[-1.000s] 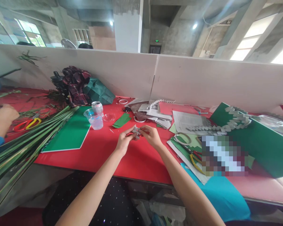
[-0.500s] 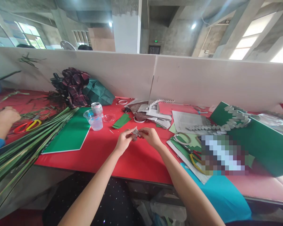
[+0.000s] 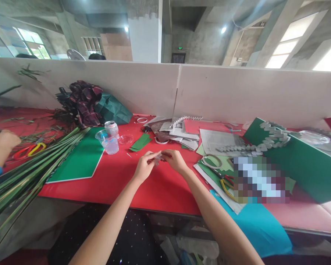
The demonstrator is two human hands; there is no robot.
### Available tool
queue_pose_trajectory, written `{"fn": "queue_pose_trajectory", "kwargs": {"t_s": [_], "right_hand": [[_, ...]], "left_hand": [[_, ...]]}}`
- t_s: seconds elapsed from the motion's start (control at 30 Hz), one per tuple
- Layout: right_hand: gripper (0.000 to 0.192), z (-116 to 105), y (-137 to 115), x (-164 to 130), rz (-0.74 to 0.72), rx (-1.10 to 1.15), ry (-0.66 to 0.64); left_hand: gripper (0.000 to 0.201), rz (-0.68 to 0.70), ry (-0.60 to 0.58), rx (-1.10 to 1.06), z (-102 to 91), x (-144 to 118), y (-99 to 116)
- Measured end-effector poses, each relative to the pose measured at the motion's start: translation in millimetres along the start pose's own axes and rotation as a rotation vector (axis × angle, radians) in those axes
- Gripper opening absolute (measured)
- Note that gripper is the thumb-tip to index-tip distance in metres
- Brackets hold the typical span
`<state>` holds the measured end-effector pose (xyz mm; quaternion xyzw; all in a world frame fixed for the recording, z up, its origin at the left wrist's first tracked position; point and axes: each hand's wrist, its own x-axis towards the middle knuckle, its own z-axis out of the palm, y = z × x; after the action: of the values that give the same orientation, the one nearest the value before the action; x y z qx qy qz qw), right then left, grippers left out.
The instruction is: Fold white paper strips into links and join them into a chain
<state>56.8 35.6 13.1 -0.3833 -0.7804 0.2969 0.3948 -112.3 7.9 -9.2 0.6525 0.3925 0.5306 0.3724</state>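
A small folded piece of greyish paper (image 3: 158,156) is pinched between my two hands, above the red tabletop (image 3: 154,187). My left hand (image 3: 145,165) grips its left side with thumb and fingers. On the other side, the fingertips of my right hand (image 3: 174,159) close on it; they hide part of the piece. Just beyond my hands lie green paper strips (image 3: 141,142). Folded-paper chains of a similar grey lie farther off: one chain (image 3: 187,118) at the back and a longer chain (image 3: 274,138) draped over a green board at the right.
A plastic cup (image 3: 110,144) and a can (image 3: 111,129) stand left of my hands. Long green leaves (image 3: 49,158) cross a green board (image 3: 79,167). Pliers (image 3: 226,184) and a tape roll (image 3: 212,162) lie right. A co-worker's hand (image 3: 2,145) is far left, near red-and-yellow-handled scissors (image 3: 30,150).
The grey piece has turned slightly between my fingers and looks lighter. Both hands keep nearly the same place. The whole view has shifted a little.
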Motion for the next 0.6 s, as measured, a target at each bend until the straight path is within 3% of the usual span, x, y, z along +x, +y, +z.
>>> {"fn": "queue_pose_trajectory", "kwargs": {"t_s": [0.17, 0.33, 0.6], "right_hand": [[0.015, 0, -4, 0, -0.029, 0.042, 0.019], [0.014, 1, -5, 0, -0.036, 0.050, 0.055], [0.013, 2, -6, -1, -0.035, 0.034, 0.091]], "left_hand": [[0.047, -0.099, 0.102, -0.108, 4.9, 1, 1], [0.056, -0.203, 0.092, -0.227, 8.2, 0, 6], [0.055, -0.257, 0.134, -0.371, 10.0, -1, 13]]}}
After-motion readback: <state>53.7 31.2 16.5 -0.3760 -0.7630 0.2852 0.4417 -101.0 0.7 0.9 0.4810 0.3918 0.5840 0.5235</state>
